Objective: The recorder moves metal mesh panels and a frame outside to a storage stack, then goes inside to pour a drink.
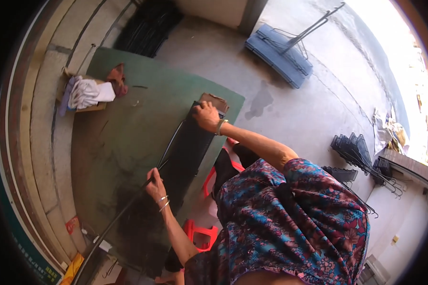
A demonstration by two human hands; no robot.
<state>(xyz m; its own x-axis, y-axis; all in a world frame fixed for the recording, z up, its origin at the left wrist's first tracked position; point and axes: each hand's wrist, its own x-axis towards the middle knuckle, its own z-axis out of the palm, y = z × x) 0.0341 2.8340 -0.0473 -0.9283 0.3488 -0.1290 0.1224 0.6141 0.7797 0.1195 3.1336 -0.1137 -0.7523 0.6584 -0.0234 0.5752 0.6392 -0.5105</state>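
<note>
A long, flat black panel (188, 147) lies lengthwise on a green table (109, 137). My right hand (207, 117) is closed over its far end, fingers bent at the edge beside a piece of brown cardboard (216, 101). Nearer to me and further left, my left hand (155, 186) is closed around a long thin dark rod or cord (123, 209), which runs off toward the lower left. Between the hands a thin metal rod (169, 146) slants along the panel's left side. Whether it joins what my left hand holds is hidden by the fingers.
A box with white cloths (88, 93) sits at the table's left edge, near a reddish-brown cloth (117, 79). Stacked blue-grey racks (278, 54) lie on the floor beyond. Dark hooked wire racks (356, 151) stand at right. Red plastic stools (202, 234) are beside my legs.
</note>
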